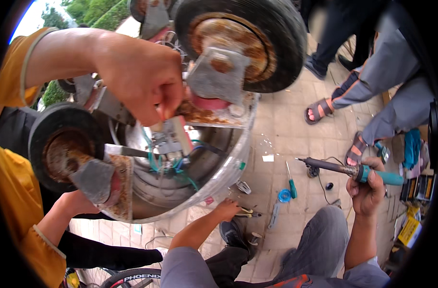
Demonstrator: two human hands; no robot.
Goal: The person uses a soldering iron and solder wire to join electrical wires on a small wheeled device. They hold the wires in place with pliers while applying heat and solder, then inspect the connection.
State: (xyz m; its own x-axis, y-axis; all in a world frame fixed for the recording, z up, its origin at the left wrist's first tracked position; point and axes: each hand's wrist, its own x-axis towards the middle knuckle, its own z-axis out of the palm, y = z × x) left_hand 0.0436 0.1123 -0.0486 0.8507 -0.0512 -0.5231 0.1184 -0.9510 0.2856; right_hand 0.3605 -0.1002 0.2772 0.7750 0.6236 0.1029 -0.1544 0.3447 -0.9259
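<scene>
Head view | right hand [367, 189]: grip wrapped round soldering iron [390, 178] | left hand [226, 210] partly hides pliers [248, 211], grip unclear

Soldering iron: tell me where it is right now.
In the head view, the soldering iron is on the right side, held in the right hand, its tip pointing left toward the green-handled screwdriver.

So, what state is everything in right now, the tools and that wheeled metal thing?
Soldering iron: held in the right hand; heat can't be told.
Pliers: at the left hand; grip unclear.
Screwdriver: lying loose on the paving.
Blue spool: lying flat.
Metal housing: open, inside exposed.
Wheels: facing up, hubs rusty.
Green wires: exposed.
</scene>
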